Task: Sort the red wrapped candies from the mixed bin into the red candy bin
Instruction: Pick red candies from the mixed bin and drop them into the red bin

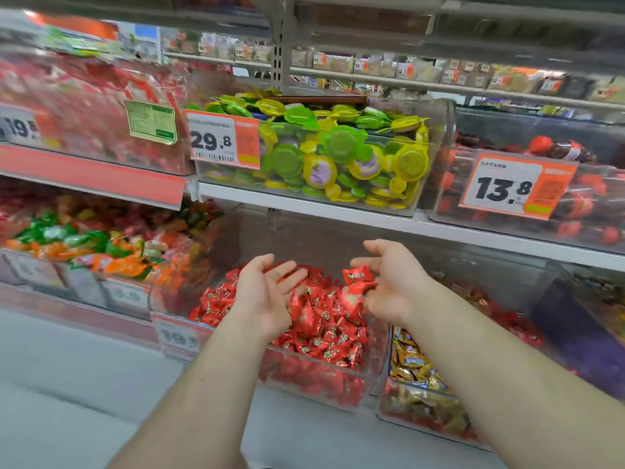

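The clear red candy bin [314, 384] on the lower shelf is heaped with red wrapped candies [324, 330]. My left hand [267, 292] hovers over the heap, palm up, fingers relaxed and empty. My right hand [395, 282] is above the bin's right side, and its loosely curled fingers hold two red wrapped candies [357, 279]; the lower fingers are blurred. To the right stands the mixed bin [422, 414], with gold and blue wrapped candies [412, 363] among red ones. My right forearm covers part of it.
A bin of green and orange candies [84, 245] sits at the left. On the shelf above are a bin of green and yellow discs [338, 157] and a bin of dark red sweets [575, 204]. The white shelf edge [372, 221] runs just above my hands. A purple bin [581, 333] stands far right.
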Motion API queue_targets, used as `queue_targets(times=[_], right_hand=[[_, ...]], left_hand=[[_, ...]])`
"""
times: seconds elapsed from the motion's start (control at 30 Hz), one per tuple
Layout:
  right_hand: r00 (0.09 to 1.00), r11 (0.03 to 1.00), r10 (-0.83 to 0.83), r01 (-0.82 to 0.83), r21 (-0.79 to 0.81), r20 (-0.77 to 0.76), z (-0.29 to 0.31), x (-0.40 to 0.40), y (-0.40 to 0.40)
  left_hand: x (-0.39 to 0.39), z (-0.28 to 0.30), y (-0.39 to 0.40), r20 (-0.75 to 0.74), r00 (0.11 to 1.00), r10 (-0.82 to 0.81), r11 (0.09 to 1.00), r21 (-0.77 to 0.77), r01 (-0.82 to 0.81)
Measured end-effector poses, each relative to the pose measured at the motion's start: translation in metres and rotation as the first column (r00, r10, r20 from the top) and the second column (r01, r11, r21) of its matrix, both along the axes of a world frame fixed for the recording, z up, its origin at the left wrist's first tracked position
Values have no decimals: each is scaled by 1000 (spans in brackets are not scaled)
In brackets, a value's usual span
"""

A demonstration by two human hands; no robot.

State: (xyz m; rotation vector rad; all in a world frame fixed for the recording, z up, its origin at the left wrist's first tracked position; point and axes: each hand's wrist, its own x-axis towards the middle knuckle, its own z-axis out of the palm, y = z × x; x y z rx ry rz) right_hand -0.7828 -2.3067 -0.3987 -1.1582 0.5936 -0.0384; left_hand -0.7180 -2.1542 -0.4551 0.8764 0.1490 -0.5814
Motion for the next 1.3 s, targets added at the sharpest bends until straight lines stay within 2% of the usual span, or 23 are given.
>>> queue_targets(times=[0.2,0.33,0.43,0.63,0.83,1.0,1.13,1.2,1.3], right_hand=[[994,989,100,-105,-107,-49,-6,-2,7],[995,985,103,-103,-141,-6,-9,-7,5],[993,984,105,-95,-148,60,-9,-20,1],[963,967,-102,155,-203,250,-7,-72,-30],[914,906,-324,374,-200,242,-4,-119,-93],[871,847,-453,487,-213,192,-10,-144,-136],[860,821,-490,510,-255,144,-15,-157,-160],[883,820,-459,462,-338,94,-19,-159,-170],[941,778,-335,250,-577,-44,-27,-152,-180]], left_hand=[[0,-3,3,96,995,-23,991,136,10],[-4,-3,3,152,986,-70,986,159,46],[-11,-2,-5,240,967,-86,972,231,29],[-46,18,-39,539,833,-127,927,364,-94],[-78,32,-85,721,650,-239,924,376,-77],[-96,20,-130,721,548,-425,866,499,16],[-97,6,-156,692,500,-521,789,614,-27],[-94,0,-166,666,482,-570,727,682,-82],[-91,-9,-175,611,508,-608,642,754,-139]])
